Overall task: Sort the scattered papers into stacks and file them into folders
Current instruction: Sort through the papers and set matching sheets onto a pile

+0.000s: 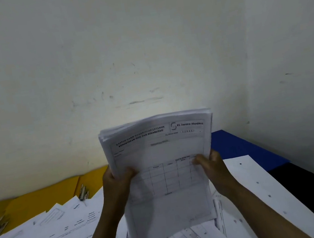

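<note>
While it stands upright above the middle of the desk, the stack of papers (pixel 161 159) is gripped on both sides: the left hand (pixel 116 183) clamps its left edge and the right hand (pixel 213 166) its right edge, thumbs pressed on the printed front sheet, which shows a table form. Beneath it, scattered papers (pixel 53 236) cover the desk's near and left parts. Yellow folders (pixel 41 197) with metal clips lie along the far left edge against the wall (pixel 121 52). A blue folder (pixel 239 147) sits at the far right corner, partly under a white sheet (pixel 253 182).
</note>
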